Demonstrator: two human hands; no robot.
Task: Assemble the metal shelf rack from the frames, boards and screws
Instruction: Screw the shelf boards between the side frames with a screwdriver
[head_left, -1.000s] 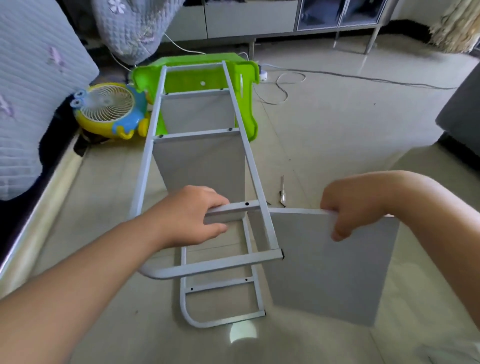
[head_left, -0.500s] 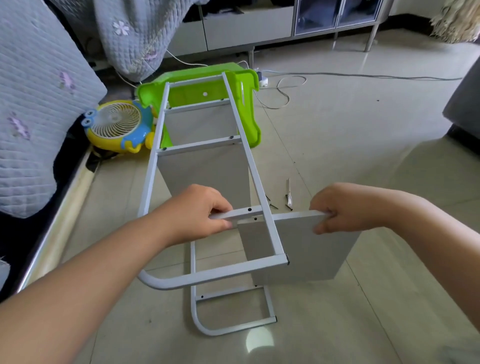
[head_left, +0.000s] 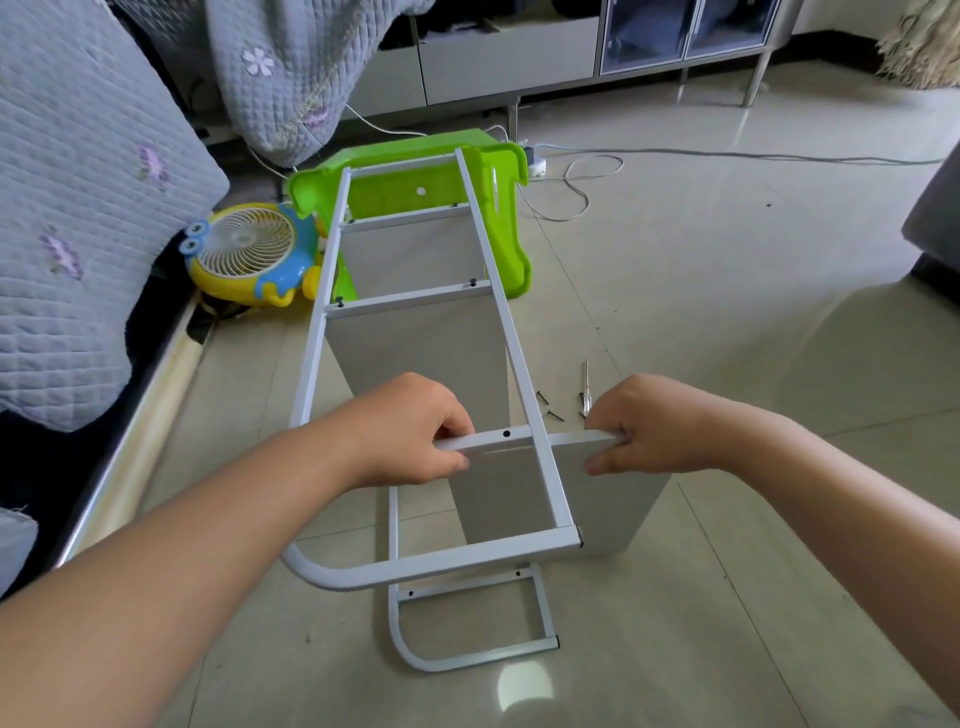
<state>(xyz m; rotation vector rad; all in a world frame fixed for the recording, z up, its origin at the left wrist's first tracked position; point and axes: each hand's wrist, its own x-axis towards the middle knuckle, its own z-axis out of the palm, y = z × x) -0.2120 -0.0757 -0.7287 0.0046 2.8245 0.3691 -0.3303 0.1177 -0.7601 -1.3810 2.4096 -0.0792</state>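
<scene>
A white metal rack lies on its side on the floor, its upper frame (head_left: 511, 332) facing me and its lower frame (head_left: 467, 657) on the tiles. Two grey boards (head_left: 421, 338) stand fixed between them farther back. My left hand (head_left: 415, 431) grips the near crossbar (head_left: 493, 439) of the upper frame. My right hand (head_left: 639, 426) pinches the top edge of a third grey board (head_left: 602, 504), which stands partly slid under that crossbar and sticks out to the right. Loose black screws (head_left: 548, 405) and a screwdriver (head_left: 584, 387) lie on the floor behind my right hand.
A green plastic stool (head_left: 498, 208) lies behind the rack's far end. A yellow-and-blue toy fan (head_left: 244, 254) sits at the left by a quilt-covered bed (head_left: 78, 208). A white cable and power strip (head_left: 566, 174) run across the floor at the back.
My right hand has slid the third board leftward under the crossbar, so less of it sticks out at the right. My left hand kept its grip on the crossbar.
</scene>
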